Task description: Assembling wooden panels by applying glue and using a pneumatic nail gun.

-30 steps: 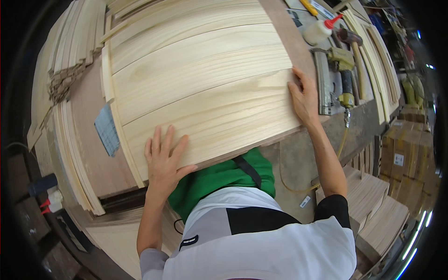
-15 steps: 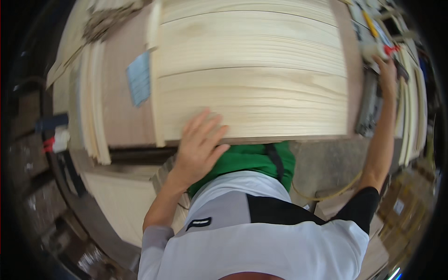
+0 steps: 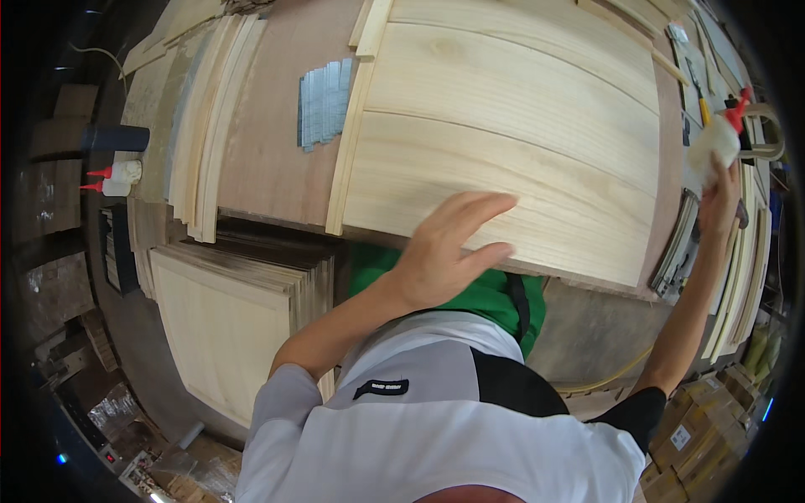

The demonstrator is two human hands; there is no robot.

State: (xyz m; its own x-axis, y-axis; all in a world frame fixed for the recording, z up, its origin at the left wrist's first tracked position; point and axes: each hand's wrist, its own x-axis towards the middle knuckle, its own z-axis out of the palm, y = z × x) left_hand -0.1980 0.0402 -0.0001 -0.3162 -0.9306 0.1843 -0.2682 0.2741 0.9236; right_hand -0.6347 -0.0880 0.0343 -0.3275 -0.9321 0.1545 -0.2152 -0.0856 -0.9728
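Bottle (image 3: 714, 144) in right hand (image 3: 720, 193) (curled)

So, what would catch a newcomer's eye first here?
The big pale panel in the middle, with the left hand at its near edge. Next, the red-tipped bottle in the right hand, near the picture's right side. Left of the panel, the blue-grey strips stand out too.
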